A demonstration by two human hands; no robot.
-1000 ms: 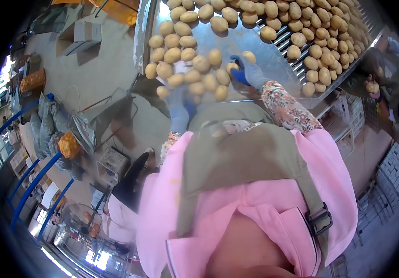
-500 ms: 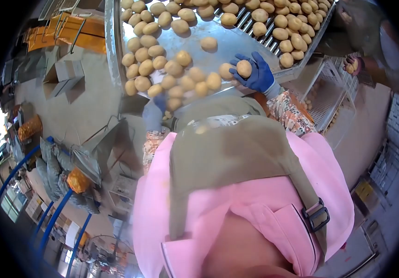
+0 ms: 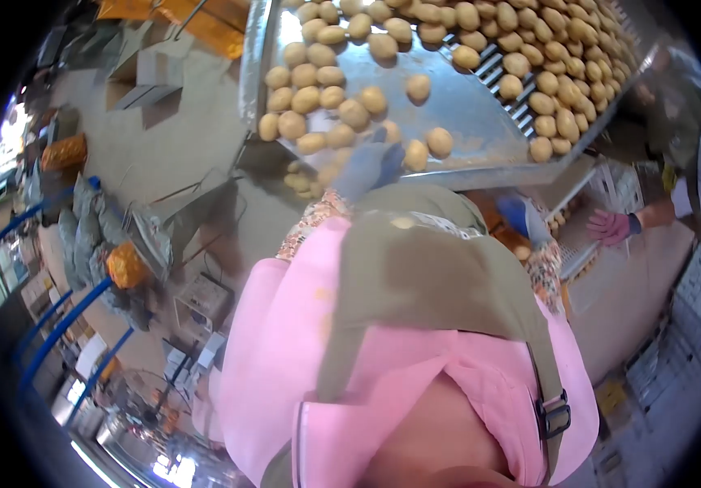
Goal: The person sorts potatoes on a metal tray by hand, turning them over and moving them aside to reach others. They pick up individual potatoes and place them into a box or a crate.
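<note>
Many potatoes [image 3: 562, 57] lie on a metal sorting table [image 3: 464, 98] with a slatted part at its right. My left hand [image 3: 366, 167], in a blue-grey glove, is at the table's near edge, close beside the potatoes there; its fingers are blurred, and whether it grips one is unclear. Lower right of the table, my right hand [image 3: 517, 215], in a blue glove, hangs below the edge near an orange container [image 3: 493, 213]. A potato [image 3: 522, 253] shows just under that hand. The right fingers are smeared by motion.
A co-worker's gloved hand [image 3: 613, 227] is at the right, beside a crate [image 3: 574, 191] with potatoes. An open cardboard box [image 3: 145, 79] stands on the floor at upper left. Filled sacks [image 3: 86, 224] and blue rails [image 3: 65, 321] are at the left.
My right hand has moved from above the table, where it held a potato, down past its near edge. My left hand has shifted right along the edge. The camera view has shifted.
</note>
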